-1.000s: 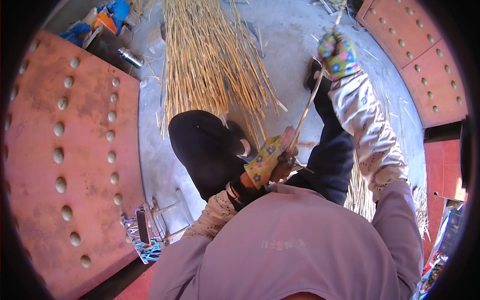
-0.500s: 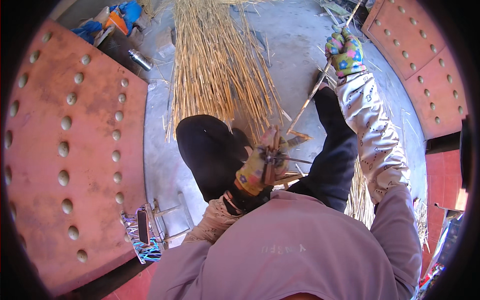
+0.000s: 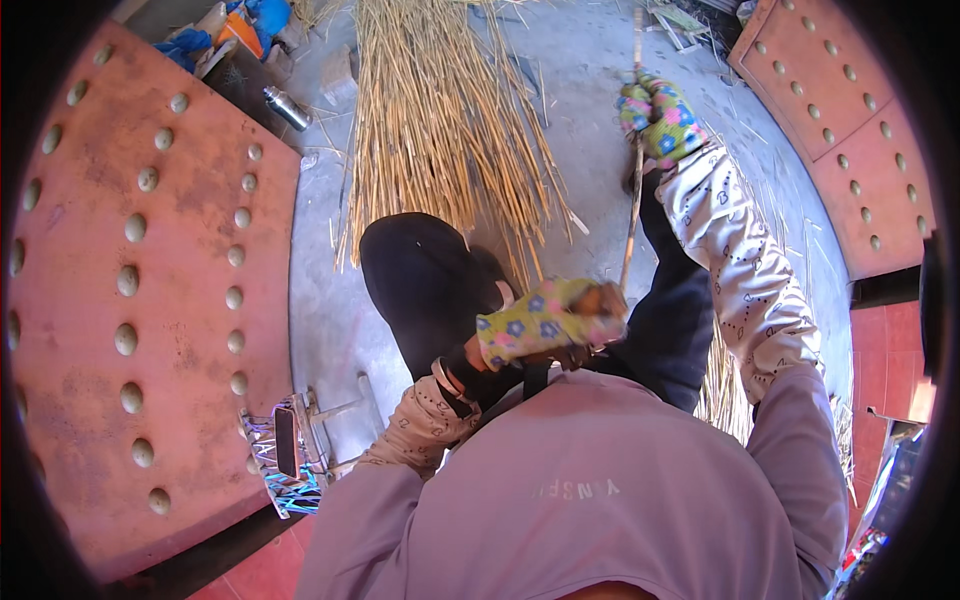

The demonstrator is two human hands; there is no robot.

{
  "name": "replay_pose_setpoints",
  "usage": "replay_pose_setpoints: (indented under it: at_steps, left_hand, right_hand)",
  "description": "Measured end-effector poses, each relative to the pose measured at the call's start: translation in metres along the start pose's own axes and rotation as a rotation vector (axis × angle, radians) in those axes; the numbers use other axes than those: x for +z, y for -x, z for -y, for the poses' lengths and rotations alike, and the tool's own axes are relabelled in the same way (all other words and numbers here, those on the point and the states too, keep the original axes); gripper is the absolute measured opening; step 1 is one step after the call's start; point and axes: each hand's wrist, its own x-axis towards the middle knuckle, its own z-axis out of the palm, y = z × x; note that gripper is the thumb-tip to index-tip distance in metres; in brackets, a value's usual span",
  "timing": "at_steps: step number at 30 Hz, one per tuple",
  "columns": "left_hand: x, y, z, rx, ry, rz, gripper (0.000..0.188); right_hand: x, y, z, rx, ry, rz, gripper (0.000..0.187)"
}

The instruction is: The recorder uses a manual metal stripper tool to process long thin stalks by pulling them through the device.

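stalk (image 3: 633, 215) less slanted in right hand (image 3: 660, 120)

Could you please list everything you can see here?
Cut stalks: many, tan, top centre
Long stalk: one, brown, right of centre
Pale stalks: many, cream, lower right
Studded door panels: at least two, orange-red, left and right
Metal flask: one, silver, upper left
Clutter: several pieces, blue and orange, upper left
Phone-like device: one, dark, lower left
Tiles: several, red, right edge
Legs: two, black-trousered, centre
Left hand: one, yellow floral glove, centre; contents unclear
Right hand: one, green floral glove, gripping long stalk
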Motion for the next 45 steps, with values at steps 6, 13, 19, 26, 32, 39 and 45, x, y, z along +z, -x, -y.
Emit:
replay_pose_setpoints:
  at_steps: [6,13,19,26,32,39,45]
  left_hand:
    - [0.000,-0.008,0.055,0.428,-0.456,-0.189,0.034]
    - [-0.024,0.008,-0.023,0.020,0.438,-0.470,0.030]
    - [-0.006,0.013,-0.010,-0.079,0.538,-0.240,0.030]
    - [0.020,-0.005,0.017,0.188,0.012,-0.242,0.028]
    - [0.019,-0.003,0.003,0.097,0.128,-0.455,0.022]
    - [0.029,0.001,0.002,0.483,-0.506,-0.416,0.021]
    - [0.026,-0.004,0.041,0.310,0.271,-0.479,0.022]
  right_hand:
    - [0.003,0.024,-0.066,0.060,0.134,0.243,0.018]
    - [-0.022,0.016,-0.074,0.113,0.157,0.412,0.024]
    - [0.002,-0.012,-0.012,-0.006,0.055,0.206,0.019]
    - [-0.001,-0.016,-0.010,-0.001,0.011,0.152,0.021]
    - [-0.030,-0.023,-0.035,-0.002,-0.086,0.054,0.024]
    - [-0.026,-0.013,-0.040,-0.054,-0.081,-0.016,0.024]
    - [-0.026,-0.013,-0.026,-0.135,-0.054,-0.059,0.024]
